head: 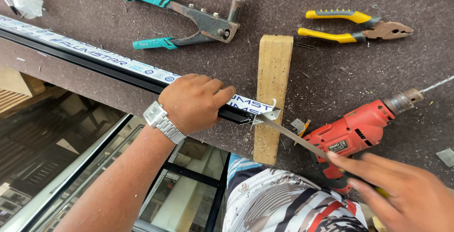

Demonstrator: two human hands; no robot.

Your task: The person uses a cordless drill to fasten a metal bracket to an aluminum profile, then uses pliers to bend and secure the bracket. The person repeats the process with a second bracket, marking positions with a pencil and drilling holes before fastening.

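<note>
Your right hand (pixel 402 192), near right, grips a file (pixel 293 135) laid against the profile (pixel 142 71) end on the wood block (pixel 270 95), while your left hand (pixel 194 102) clamps that profile left of the block.

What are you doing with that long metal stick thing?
A person's left hand presses a long black metal strip down on the brown worktable, its end resting on a wooden block. The right hand holds a thin flat metal tool, maybe a file, with its tip at the strip's end. A red drill lies beside it. Farther back lie a teal-handled rivet tool and yellow-handled pliers.
</note>
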